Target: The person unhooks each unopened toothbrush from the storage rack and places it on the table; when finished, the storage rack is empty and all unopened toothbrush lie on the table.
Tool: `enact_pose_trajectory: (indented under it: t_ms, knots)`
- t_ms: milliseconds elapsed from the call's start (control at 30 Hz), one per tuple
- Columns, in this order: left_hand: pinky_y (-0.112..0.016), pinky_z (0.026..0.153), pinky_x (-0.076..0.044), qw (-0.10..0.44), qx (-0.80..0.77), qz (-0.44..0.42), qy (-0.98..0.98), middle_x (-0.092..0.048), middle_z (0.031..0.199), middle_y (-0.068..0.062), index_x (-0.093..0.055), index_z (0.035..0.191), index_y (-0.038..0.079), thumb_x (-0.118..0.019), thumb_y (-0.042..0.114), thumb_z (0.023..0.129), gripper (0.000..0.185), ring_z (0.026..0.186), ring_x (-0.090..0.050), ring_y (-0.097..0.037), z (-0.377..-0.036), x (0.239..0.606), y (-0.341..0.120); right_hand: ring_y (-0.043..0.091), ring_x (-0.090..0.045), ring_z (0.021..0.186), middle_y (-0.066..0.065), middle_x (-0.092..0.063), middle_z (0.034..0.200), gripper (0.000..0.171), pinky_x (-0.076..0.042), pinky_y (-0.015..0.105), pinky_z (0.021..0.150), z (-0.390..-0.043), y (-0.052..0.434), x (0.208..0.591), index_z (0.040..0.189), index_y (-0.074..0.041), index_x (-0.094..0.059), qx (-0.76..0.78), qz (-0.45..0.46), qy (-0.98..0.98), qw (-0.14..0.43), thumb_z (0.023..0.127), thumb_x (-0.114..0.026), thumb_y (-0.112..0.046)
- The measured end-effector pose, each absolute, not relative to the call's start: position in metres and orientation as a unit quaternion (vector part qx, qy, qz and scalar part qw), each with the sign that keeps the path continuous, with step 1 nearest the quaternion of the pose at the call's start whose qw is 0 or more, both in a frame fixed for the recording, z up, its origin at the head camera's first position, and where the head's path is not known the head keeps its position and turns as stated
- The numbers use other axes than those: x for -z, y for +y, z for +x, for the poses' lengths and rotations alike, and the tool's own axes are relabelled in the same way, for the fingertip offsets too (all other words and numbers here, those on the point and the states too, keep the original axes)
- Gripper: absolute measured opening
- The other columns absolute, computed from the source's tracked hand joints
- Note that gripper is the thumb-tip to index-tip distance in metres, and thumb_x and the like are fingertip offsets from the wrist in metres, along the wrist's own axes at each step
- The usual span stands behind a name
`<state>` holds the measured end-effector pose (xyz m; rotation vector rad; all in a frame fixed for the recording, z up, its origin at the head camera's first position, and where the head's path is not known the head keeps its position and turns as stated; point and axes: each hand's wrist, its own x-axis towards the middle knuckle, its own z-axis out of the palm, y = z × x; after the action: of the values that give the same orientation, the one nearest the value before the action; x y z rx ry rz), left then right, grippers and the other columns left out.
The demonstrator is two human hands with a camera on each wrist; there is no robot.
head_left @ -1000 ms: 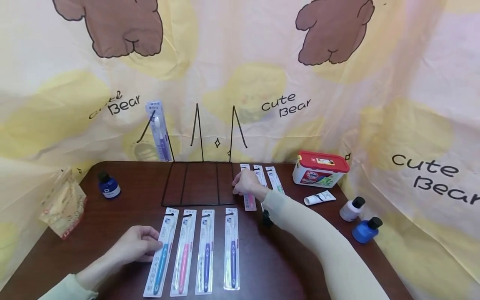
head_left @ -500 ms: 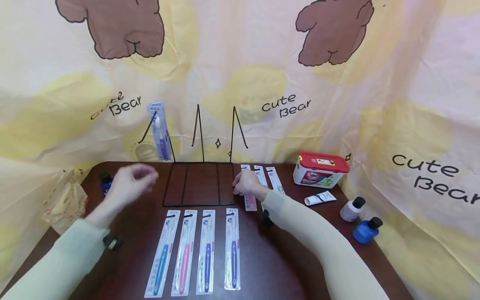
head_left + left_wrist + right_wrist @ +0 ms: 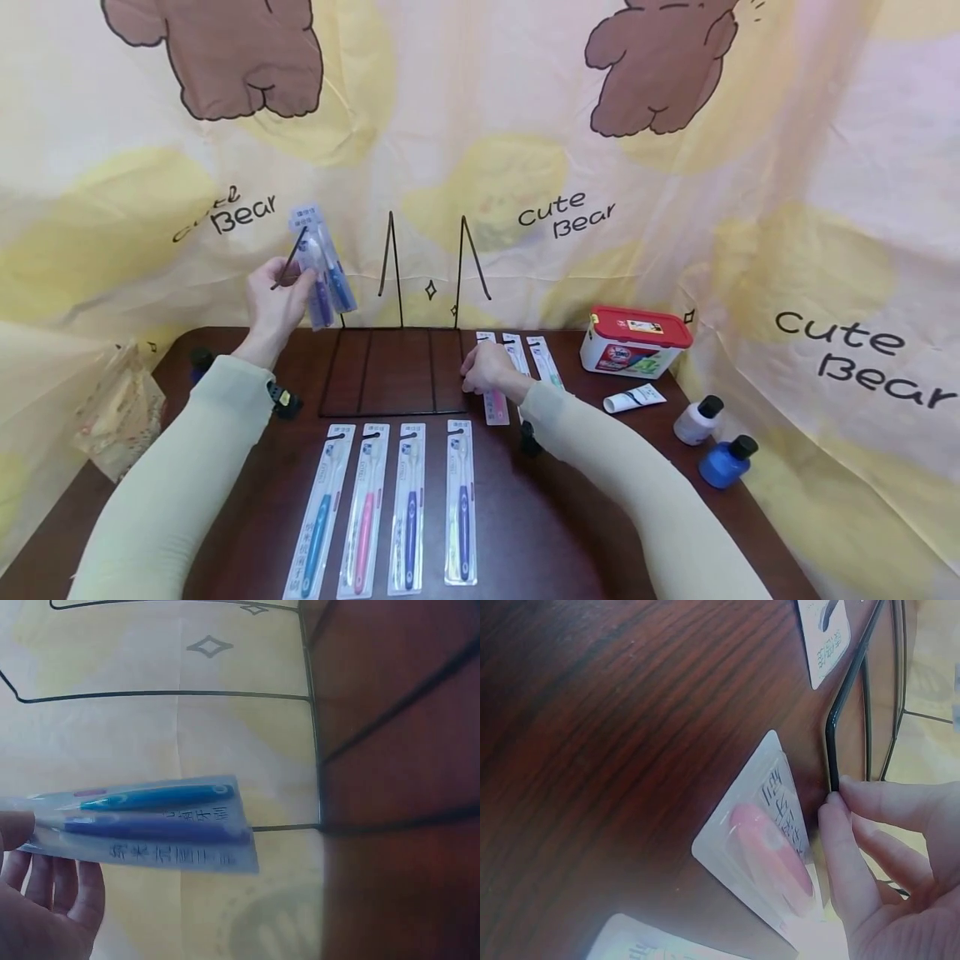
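Note:
My left hand (image 3: 273,304) is raised at the leftmost hook of a black wire rack (image 3: 393,413). Thumb and fingers pinch packaged toothbrushes there: a purple-handled toothbrush (image 3: 157,827) and, overlapping it, a blue-handled toothbrush (image 3: 161,797), in clear plastic packs. Whether both packs are in the grip is hard to tell. Down at the rack's right front corner, my right hand (image 3: 900,855) pinches the wire between thumb and fingertips. Beside those fingers lies a packaged pink toothbrush (image 3: 769,844), partly covered by the hand in the head view.
On the table's near side lie several packaged toothbrushes, among them a teal-blue one (image 3: 318,525) and a pink one (image 3: 363,533). At the right stand a red-lidded tub (image 3: 636,342), a white tube (image 3: 634,398), a white bottle (image 3: 697,421) and a blue bottle (image 3: 726,462).
My left hand has risen from the toothbrush row to the left hook. A second, blue-handled pack now shows beside the purple one. The right hand has stayed at the rack corner.

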<state>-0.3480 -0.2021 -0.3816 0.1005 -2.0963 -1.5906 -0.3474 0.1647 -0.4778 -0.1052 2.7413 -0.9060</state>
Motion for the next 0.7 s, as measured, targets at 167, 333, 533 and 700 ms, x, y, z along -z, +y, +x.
enact_pose_trajectory:
  t_ms: [167,333,533,700]
  knots:
    - [-0.012,0.081,-0.052,0.218,0.576,0.041,-0.787,-0.073,0.097,0.019,-0.077,0.125,0.000,-0.077,0.033,0.102,0.040,0.089,-0.065,0.006,-0.343,0.390,-0.204,0.017,-0.082,0.073,0.007,-0.086,0.092,0.016,-0.069,0.029,0.071,-0.346,0.165,0.476,0.101,-0.008,-0.088,0.314,-0.044,0.941,0.123,0.086,-0.093,-0.006]
    - [-0.012,0.077,-0.056,0.215,0.591,0.041,-0.776,-0.073,0.094,0.022,-0.078,0.127,-0.001,-0.079,0.027,0.103,0.037,0.088,-0.068,0.005,-0.339,0.400,-0.202,0.022,-0.083,0.079,0.011,-0.085,0.098,0.021,-0.070,0.032,0.074,-0.332,0.159,0.464,0.108,-0.004,-0.087,0.321,-0.029,0.939,0.123,0.088,-0.091,-0.001]
    - [-0.008,0.069,-0.057,0.220,0.577,-0.012,-0.786,-0.084,0.105,0.000,-0.077,0.128,-0.003,-0.081,0.024,0.103,0.037,0.081,-0.065,0.011,-0.332,0.395,-0.189,0.022,-0.083,0.081,0.012,-0.084,0.102,0.024,-0.071,0.034,0.076,-0.329,0.157,0.463,0.113,-0.004,-0.086,0.319,-0.025,0.940,0.119,0.089,-0.090,-0.001]
    - [-0.004,0.070,-0.050,0.237,0.490,-0.080,-0.835,-0.084,0.117,-0.026,-0.081,0.125,-0.001,-0.080,0.025,0.105,0.033,0.079,-0.063,0.014,-0.321,0.393,-0.182,0.021,-0.082,0.077,0.012,-0.085,0.099,0.024,-0.070,0.032,0.074,-0.333,0.158,0.465,0.112,-0.003,-0.086,0.321,-0.029,0.939,0.121,0.088,-0.091,-0.001]
